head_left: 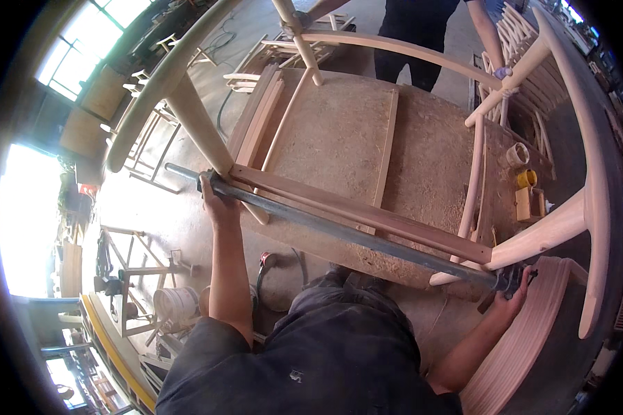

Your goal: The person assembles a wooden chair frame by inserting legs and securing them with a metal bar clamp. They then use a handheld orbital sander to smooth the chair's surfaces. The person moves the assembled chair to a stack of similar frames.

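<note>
A wooden chair frame (363, 205) with rounded legs and curved arms stands on the worktable (325, 138). Along its near rail lies a long grey bar clamp (339, 232). My left hand (220, 206) is closed around the clamp's left jaw, close to the left leg (199, 124). At the other end, my right hand (513, 299) grips the clamp's dark head beside the right leg (543, 228). Across the frame, a co-worker's hands (503, 72) are at its far joints; what they hold there is hard to make out.
Long wooden strips (262, 114) lie on the table's left side. A yellow cup (526, 178), a white tub (516, 154) and a small wooden box (530, 205) sit at its right. Curved wooden pieces (533, 339) are stacked near my right arm. A white bucket (175, 304) stands on the floor.
</note>
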Available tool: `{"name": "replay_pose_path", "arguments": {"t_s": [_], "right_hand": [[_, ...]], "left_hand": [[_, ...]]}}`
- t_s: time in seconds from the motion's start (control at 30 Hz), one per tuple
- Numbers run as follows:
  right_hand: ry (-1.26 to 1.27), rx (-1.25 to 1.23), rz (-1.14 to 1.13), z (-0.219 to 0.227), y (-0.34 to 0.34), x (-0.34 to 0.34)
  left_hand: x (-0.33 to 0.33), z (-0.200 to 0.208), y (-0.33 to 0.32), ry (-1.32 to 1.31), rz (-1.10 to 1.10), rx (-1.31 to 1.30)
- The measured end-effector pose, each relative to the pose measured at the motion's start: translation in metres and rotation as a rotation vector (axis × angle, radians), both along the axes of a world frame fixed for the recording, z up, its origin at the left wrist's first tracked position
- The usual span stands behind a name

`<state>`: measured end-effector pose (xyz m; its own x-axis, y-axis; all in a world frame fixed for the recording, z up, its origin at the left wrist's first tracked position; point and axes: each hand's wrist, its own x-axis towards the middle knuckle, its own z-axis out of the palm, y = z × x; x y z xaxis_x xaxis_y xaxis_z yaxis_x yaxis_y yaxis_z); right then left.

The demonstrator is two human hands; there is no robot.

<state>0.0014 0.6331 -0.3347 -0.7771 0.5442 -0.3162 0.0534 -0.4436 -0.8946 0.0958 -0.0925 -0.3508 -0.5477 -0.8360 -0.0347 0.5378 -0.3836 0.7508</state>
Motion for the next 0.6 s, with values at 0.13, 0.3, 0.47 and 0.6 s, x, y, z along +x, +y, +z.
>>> {"name": "replay_pose_path", "arguments": {"t_s": [0.13,0.3,0.47,0.6], "right_hand": [[0.086,-0.135,-0.059,-0.008,0.01,-0.006],[0.206,-0.368,0.042,-0.024,0.026,-0.008],[0.206,-0.126,-0.043,-0.015,0.008,-0.009],[0.165,0.316,-0.207,0.009,-0.012,-0.004]], "left_hand": [[-0.008,-0.008,-0.008,-0.042,0.109,0.037],[-0.014,-0.014,-0.011,-0.08,0.177,-0.013],[-0.011,-0.025,-0.027,-0.052,0.161,0.003],[-0.015,-0.019,-0.017,-0.101,0.245,-0.01]]}}
